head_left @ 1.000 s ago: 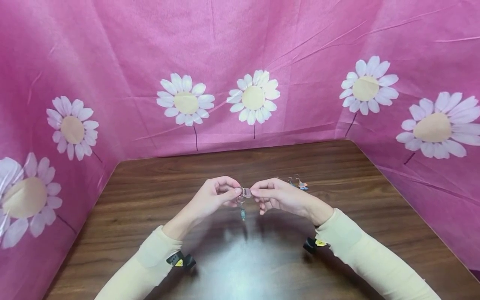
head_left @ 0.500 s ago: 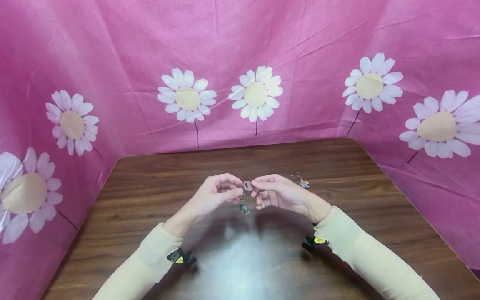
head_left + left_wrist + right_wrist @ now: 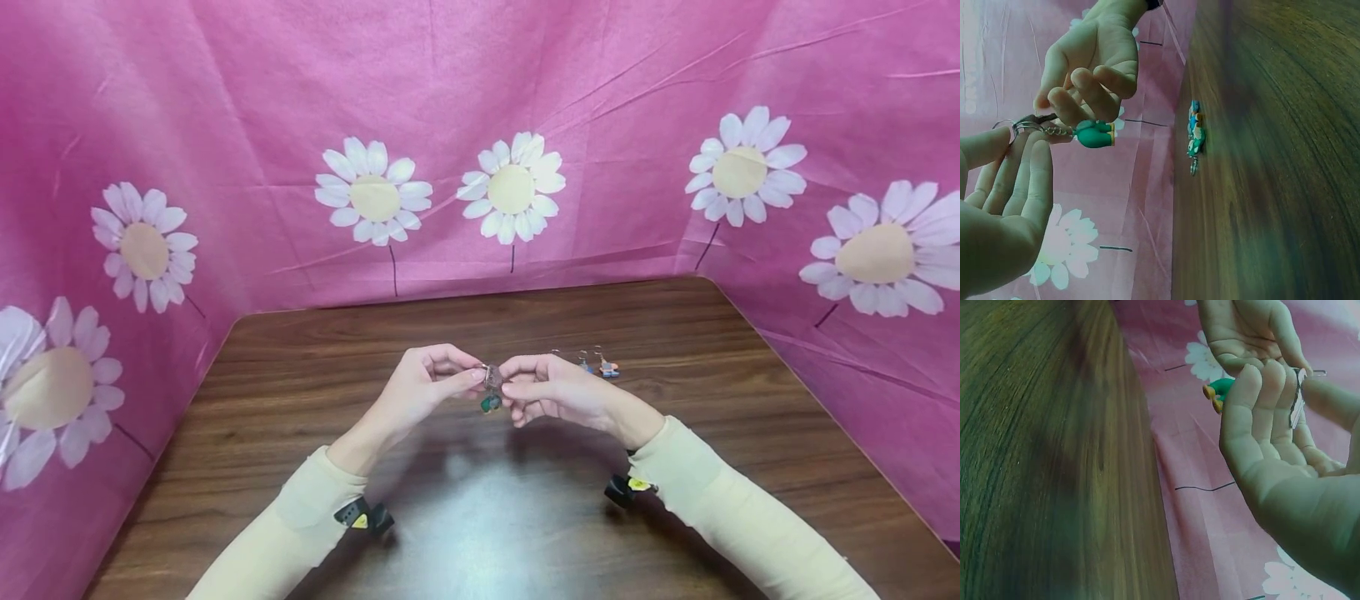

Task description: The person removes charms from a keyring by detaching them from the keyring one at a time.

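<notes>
Above the table, my left hand [image 3: 423, 385] pinches a metal split ring [image 3: 1005, 125] between thumb and fingers. From the ring's chain hangs a small green figure [image 3: 1094, 134] with orange-yellow feet, also visible in the head view as a green charm [image 3: 491, 404]. My right hand [image 3: 572, 392] pinches a key [image 3: 493, 377] by its head, close to the left fingertips. In the right wrist view the key [image 3: 1297, 400] is seen nearly edge-on at the right thumb. Whether the key is on the ring cannot be told.
Several small keychains with figures lie on the wooden table [image 3: 300, 350] behind my right hand, one of them orange and blue [image 3: 608, 368]. A pink cloth [image 3: 450, 83] with white daisies stands around the table's back and sides. Each wrist wears a black strap.
The key has turned between the fingers and tilted downward. The hanging charm has swung and turned, its green side now showing. Both hands have stayed nearly in place.
</notes>
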The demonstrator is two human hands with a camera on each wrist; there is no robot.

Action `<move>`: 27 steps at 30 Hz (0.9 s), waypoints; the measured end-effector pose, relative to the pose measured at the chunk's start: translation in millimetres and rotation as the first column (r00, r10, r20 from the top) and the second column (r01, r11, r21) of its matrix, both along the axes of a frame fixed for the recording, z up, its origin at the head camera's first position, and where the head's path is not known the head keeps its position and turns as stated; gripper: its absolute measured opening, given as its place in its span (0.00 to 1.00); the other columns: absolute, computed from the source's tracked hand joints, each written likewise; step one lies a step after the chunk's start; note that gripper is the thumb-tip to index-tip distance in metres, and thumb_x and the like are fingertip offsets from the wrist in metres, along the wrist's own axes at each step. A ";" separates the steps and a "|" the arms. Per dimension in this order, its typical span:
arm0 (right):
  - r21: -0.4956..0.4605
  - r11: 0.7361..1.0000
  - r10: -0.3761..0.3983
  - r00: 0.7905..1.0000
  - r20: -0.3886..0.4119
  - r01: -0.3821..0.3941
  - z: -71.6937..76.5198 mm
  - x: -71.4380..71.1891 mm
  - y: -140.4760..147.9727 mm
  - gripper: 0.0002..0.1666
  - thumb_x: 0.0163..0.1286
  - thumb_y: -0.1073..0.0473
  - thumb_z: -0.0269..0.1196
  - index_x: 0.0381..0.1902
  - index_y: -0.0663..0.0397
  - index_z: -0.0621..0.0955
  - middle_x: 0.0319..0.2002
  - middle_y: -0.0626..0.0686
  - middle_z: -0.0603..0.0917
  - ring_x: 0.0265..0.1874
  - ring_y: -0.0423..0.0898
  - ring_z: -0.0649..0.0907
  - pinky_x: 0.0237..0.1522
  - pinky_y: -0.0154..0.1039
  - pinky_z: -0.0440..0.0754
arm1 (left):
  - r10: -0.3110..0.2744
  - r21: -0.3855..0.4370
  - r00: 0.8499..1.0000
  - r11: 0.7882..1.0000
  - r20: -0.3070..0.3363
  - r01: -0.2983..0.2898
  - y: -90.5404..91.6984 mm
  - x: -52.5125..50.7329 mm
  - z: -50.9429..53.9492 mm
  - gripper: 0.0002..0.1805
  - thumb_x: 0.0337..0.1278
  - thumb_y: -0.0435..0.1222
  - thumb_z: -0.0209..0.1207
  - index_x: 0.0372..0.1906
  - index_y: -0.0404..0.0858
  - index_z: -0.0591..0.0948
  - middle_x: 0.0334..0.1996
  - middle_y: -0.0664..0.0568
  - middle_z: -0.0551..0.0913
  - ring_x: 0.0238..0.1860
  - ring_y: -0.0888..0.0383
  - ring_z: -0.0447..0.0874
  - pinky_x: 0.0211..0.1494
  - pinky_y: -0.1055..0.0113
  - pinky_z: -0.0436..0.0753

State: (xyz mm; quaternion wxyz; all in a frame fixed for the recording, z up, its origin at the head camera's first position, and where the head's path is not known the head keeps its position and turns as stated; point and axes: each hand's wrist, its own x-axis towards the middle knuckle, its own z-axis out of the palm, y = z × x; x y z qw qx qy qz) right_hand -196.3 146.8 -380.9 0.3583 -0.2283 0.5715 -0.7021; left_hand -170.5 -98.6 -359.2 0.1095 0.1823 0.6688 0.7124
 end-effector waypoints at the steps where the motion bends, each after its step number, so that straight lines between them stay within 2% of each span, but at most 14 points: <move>1: 0.002 1.000 -0.005 1.000 -0.012 0.005 0.0 0.4 -0.3 0.10 0.76 0.65 0.60 0.52 0.58 0.78 0.41 0.56 0.85 0.32 0.45 0.84 0.44 0.45 0.89 | 0.005 -0.002 1.000 1.000 0.000 -0.005 0.3 0.0 -0.5 0.11 0.63 0.29 0.66 0.45 0.25 0.84 0.40 0.40 0.89 0.40 0.40 0.89 0.54 0.37 0.83; 4: 0.020 1.000 -0.023 0.998 -0.054 0.024 0.3 1.1 -2.1 0.13 0.73 0.65 0.63 0.53 0.59 0.76 0.45 0.58 0.86 0.32 0.46 0.84 0.44 0.46 0.89 | 0.021 -0.001 1.000 1.000 0.009 -0.021 1.4 -0.1 -1.8 0.11 0.63 0.30 0.67 0.45 0.25 0.84 0.39 0.41 0.89 0.42 0.39 0.89 0.54 0.37 0.82; 9: 0.082 0.995 -0.054 0.990 -0.131 0.065 1.4 2.0 -4.9 0.11 0.73 0.62 0.65 0.50 0.60 0.77 0.43 0.60 0.85 0.30 0.47 0.83 0.42 0.46 0.89 | 0.047 0.001 0.999 0.999 0.017 -0.047 3.5 -1.0 -2.9 0.11 0.63 0.29 0.66 0.45 0.24 0.83 0.38 0.41 0.90 0.37 0.48 0.90 0.50 0.46 0.88; 12: 0.094 0.993 -0.054 0.986 -0.160 0.069 2.9 4.1 -3.6 0.11 0.74 0.61 0.64 0.49 0.60 0.79 0.42 0.62 0.85 0.32 0.48 0.84 0.42 0.46 0.89 | 0.063 -0.001 0.998 0.998 0.017 -0.063 5.2 -1.5 -3.0 0.11 0.62 0.28 0.66 0.45 0.24 0.83 0.38 0.42 0.89 0.35 0.52 0.90 0.49 0.46 0.88; 16: 0.038 0.999 -0.012 0.983 -0.185 0.020 5.6 8.5 0.4 0.14 0.77 0.59 0.60 0.53 0.64 0.80 0.47 0.65 0.84 0.38 0.53 0.86 0.47 0.51 0.89 | 0.072 -0.014 0.997 0.997 0.014 -0.072 7.4 -1.9 -3.7 0.10 0.62 0.27 0.66 0.44 0.24 0.82 0.37 0.42 0.90 0.36 0.55 0.90 0.49 0.46 0.88; 19: 0.005 1.000 -0.009 0.973 -0.229 0.010 6.3 10.7 0.9 0.16 0.79 0.59 0.58 0.55 0.67 0.81 0.50 0.66 0.84 0.42 0.56 0.87 0.48 0.57 0.88 | 0.070 -0.010 0.997 0.998 0.013 -0.070 9.2 -2.0 -4.7 0.09 0.63 0.27 0.66 0.43 0.25 0.82 0.37 0.41 0.90 0.37 0.54 0.90 0.49 0.50 0.89; 21: 0.008 0.999 -0.044 0.963 -0.265 0.048 5.3 11.4 -1.0 0.14 0.78 0.61 0.59 0.53 0.67 0.80 0.48 0.65 0.85 0.41 0.58 0.87 0.47 0.60 0.87 | 0.068 0.009 0.998 0.998 0.015 -0.068 10.5 -1.8 -5.3 0.08 0.63 0.28 0.66 0.43 0.26 0.82 0.38 0.41 0.90 0.38 0.53 0.90 0.50 0.51 0.89; 23: 0.036 0.992 -0.104 0.949 -0.299 0.120 4.5 12.3 -3.8 0.13 0.75 0.62 0.63 0.52 0.65 0.79 0.45 0.64 0.86 0.38 0.59 0.87 0.44 0.64 0.87 | 0.065 0.041 0.998 0.997 0.021 -0.066 11.8 -1.7 -6.1 0.09 0.64 0.28 0.66 0.44 0.26 0.82 0.38 0.41 0.90 0.39 0.54 0.90 0.51 0.51 0.88; 27: 0.121 0.955 -0.204 0.894 -0.399 0.272 3.6 14.3 -8.6 0.16 0.69 0.60 0.69 0.50 0.57 0.76 0.38 0.59 0.83 0.31 0.58 0.85 0.35 0.60 0.89 | 0.060 0.076 0.998 0.995 0.029 -0.062 13.9 -1.1 -7.5 0.11 0.63 0.28 0.66 0.45 0.23 0.83 0.37 0.43 0.89 0.37 0.56 0.89 0.53 0.47 0.87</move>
